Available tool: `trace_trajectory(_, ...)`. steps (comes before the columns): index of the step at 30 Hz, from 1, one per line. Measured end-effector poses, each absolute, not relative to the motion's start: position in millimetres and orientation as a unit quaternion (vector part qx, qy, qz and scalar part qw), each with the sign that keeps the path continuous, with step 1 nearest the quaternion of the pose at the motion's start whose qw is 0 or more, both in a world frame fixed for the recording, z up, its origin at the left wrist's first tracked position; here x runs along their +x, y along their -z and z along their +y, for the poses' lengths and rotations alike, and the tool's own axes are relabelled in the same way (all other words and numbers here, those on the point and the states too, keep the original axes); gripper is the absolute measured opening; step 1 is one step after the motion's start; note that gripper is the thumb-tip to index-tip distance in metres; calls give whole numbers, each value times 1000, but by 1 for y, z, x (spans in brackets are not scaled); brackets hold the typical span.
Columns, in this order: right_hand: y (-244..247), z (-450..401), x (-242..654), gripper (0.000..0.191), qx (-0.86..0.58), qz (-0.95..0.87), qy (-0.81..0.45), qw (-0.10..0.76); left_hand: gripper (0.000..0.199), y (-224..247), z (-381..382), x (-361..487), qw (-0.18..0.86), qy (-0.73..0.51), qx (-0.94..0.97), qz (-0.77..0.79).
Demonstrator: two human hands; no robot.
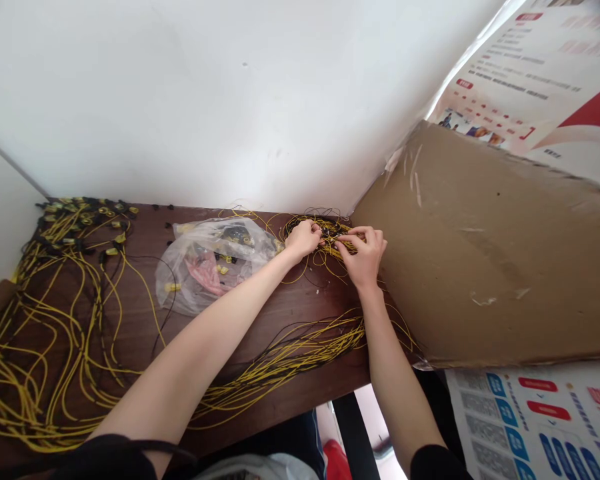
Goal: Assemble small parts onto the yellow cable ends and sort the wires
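Toward the back right of the brown table lies a tangled bundle of thin yellow and black wires [330, 250]. My left hand [304, 238] is at the bundle's left side, fingers curled and pinched on the wires. From the right, my right hand [365, 253] pinches wire between thumb and index finger, its other fingers bent. The fingertips are close together over the bundle, and the exact strands they hold are too small to tell. Beside my left forearm rests a clear plastic bag [173, 280] with small yellow and black connectors and something pink inside.
Long yellow and black cables [285, 350] run along the table's front edge and loop over its left side. Their connector ends [87, 217] pile up at the back left. A white wall [230, 100] rises behind, and a cardboard panel [495, 260] stands at the right.
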State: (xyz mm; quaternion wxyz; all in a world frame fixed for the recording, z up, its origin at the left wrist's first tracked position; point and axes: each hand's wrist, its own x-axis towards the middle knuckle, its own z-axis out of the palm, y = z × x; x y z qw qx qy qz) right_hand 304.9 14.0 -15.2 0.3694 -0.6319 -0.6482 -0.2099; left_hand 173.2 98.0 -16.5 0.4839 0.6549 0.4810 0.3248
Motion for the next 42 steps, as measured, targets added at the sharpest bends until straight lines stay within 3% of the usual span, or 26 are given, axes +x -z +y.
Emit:
trace_trajectory(20, 9, 12, 319, 5, -595, -674, 170, 404, 10, 20, 100, 168, 489, -359, 656, 450)
trace_trajectory(29, 3, 7, 318, 12, -592, -686, 119, 406, 15, -3, 93, 146, 335, -373, 742, 445)
trace_trajectory(38, 4, 10, 311, 19, -588, -675, 92, 436, 10, -20, 85, 132, 305, -285, 787, 454)
trace_trajectory(42, 13, 16, 304, 18, -608, -683, 58, 401, 32, -23, 81, 128, 286, -230, 800, 474)
